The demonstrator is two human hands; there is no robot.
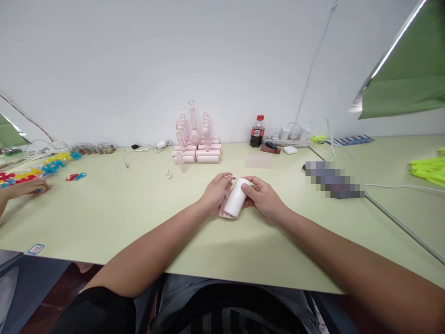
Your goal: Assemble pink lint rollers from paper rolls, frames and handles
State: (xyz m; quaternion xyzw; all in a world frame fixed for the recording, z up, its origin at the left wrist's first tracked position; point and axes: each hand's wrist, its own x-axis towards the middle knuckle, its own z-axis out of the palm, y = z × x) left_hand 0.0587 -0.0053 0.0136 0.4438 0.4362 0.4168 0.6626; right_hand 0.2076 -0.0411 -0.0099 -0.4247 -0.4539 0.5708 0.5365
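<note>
My right hand (262, 198) is closed round a white roll (237, 198), which looks like a lint roller refill and leans to one side. My left hand (216, 194) grips a pale pink roller case (226, 213) that sits against the roll's left side. Fingers cover much of the case. Behind my hands, a clear pink tube (181, 162) stands on the table, and a small pink heart-topped piece (168, 174) lies left of it. Further back are several pink lint rollers (208, 157) with clear handles and heart loops, stacked by the wall.
A cola bottle (257, 131) stands near a power strip (288, 142) with chargers and cables. A translucent pink sheet (258, 161) lies before them. A blurred patch (333, 180) is at right. Another person's hand (29, 188) is among coloured pieces at left.
</note>
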